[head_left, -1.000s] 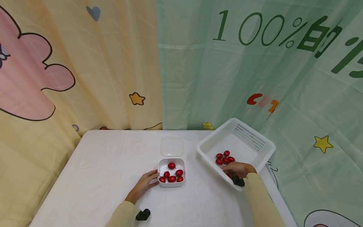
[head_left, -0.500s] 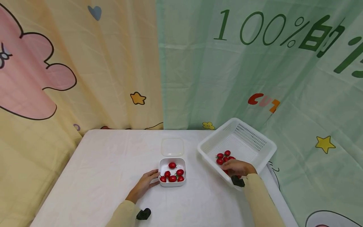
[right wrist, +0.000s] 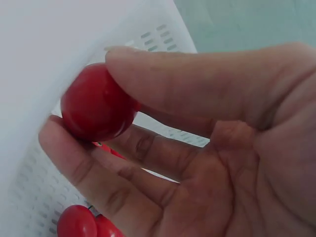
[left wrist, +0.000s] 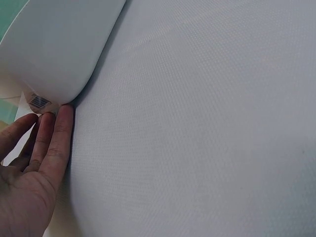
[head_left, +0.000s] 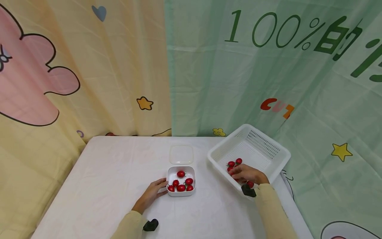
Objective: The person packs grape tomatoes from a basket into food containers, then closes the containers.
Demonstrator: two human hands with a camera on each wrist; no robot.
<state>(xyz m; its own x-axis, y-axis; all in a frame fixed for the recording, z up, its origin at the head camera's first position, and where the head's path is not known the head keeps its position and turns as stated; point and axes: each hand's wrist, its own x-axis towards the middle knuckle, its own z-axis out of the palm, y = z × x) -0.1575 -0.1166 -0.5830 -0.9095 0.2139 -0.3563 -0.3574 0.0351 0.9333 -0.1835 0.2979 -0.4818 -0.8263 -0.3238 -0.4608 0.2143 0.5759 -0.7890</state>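
My right hand (head_left: 249,173) is inside the white basket (head_left: 219,166), low over its near-left corner. In the right wrist view its thumb and fingers pinch a red cherry tomato (right wrist: 98,101). More cherry tomatoes (right wrist: 76,222) lie below it in the basket, some hidden by the hand in the head view. My left hand (head_left: 151,195) rests with extended fingers against the left side of a small white box (head_left: 180,194). Several cherry tomatoes (head_left: 180,188) with green stems lie in that box. The left wrist view shows the fingertips right at the box's lower edge (left wrist: 69,98).
A clear plastic lid (head_left: 181,155) lies flat on the white-covered table (head_left: 119,172), just behind the small box. The basket stands angled at the table's right edge. Printed curtains (head_left: 194,83) hang behind and at both sides.
My right hand has risen a little and shifted slightly left within the basket, with its fingers drawn together. The left hand and the small box stay in place.
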